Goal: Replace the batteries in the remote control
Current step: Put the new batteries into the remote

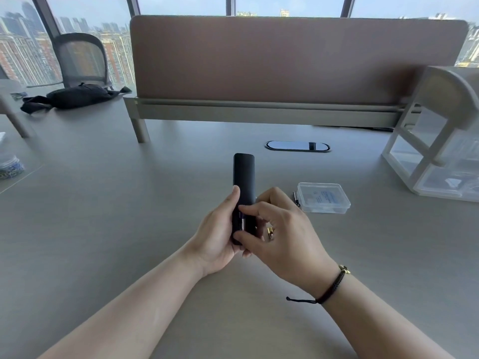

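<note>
Black plastic forms the remote control (243, 187), which is held upright above the grey bench (103, 203), its far end pointing away from the person. The lower half of the remote control is wrapped by the left hand (217, 237), with the thumb laid along the left edge and the fingers closed behind the body. The right hand (282, 237) is brought in from the right; its thumb and forefinger are pinched onto the lower face of the remote control, where a narrow purple strip and a pale line can be made out between the fingertips. Whether that strip is a battery or part of the casing cannot be told. A gold-coloured ring (270, 232) is worn on the right hand, and a black cord bracelet (331, 286) is tied round the right wrist. A small clear plastic box (322, 197) is set on the bench to the right of the hands, with two slim metallic batteries (296, 198) lying just beside its left wall. A white shelf rack (438, 141) is placed further right, a brown divider panel (285, 60) is fixed along the far edge, and a black bag (75, 95) is left at the far left.
</note>
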